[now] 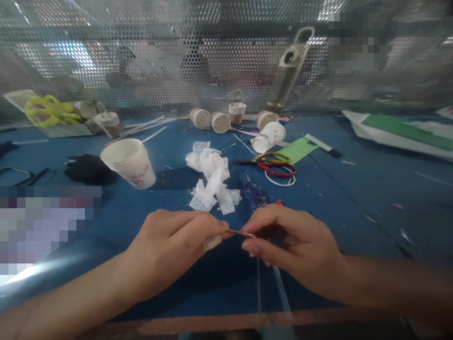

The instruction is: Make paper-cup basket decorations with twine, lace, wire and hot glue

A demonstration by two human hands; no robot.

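Note:
My left hand (177,245) is closed in a pinch on one end of a thin, brown, twine-wrapped strip (236,232). At its other end, the fingertips of my right hand (293,243) press together on it, close to a whitish tip. A loose length of twine (259,288) hangs from the right fingers toward the table's front edge. Below the left fingers shows a pale piece (212,243), partly hidden. Just behind my right hand lies a dark blue glue gun (255,194), its nozzle pointing away. A clear stick or strip (282,293) runs beneath the right hand.
Crumpled white tissue (210,174) lies ahead of my hands, with scissors (274,163) to its right. Stacked paper cups (129,163) stand at left. Behind are twine-wrapped cups (221,122), a tipped cup (269,137), green paper (299,150), a bottle (286,75) and a perforated metal screen (159,61).

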